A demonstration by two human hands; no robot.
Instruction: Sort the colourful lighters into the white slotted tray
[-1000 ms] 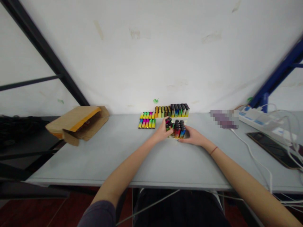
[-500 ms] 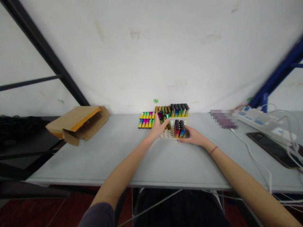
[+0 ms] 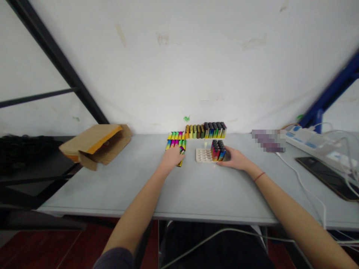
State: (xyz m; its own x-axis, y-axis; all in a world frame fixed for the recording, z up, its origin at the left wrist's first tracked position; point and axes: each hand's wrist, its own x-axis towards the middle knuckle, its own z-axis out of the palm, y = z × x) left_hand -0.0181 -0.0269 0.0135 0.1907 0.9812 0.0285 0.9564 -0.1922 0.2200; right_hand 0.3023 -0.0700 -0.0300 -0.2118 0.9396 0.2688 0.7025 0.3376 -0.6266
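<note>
In the head view my left hand (image 3: 171, 158) is closed around a few lighters (image 3: 180, 160), partly hidden by its fingers. It is at the near edge of a group of colourful lighters (image 3: 174, 142) lying flat in two rows. My right hand (image 3: 235, 158) grips the right end of a white tray with round holes (image 3: 202, 155), thumb along the front. Several red and blue lighters with black tops (image 3: 218, 151) stand upright at the tray's right end, beside my fingers. The holes on the tray's left side hold nothing.
Against the wall stand yellow-and-brown lighters (image 3: 195, 131) and black-topped lighters (image 3: 215, 130). An opened cardboard box (image 3: 94, 144) sits at the left. At the right are a pixelated purple object (image 3: 267, 141), a power strip (image 3: 314, 144), a phone (image 3: 325, 177) and white cables.
My left hand has moved left and toward me, away from the tray, with lighters in it. The tray's left side is now uncovered. My right hand stays at the tray's right end.
</note>
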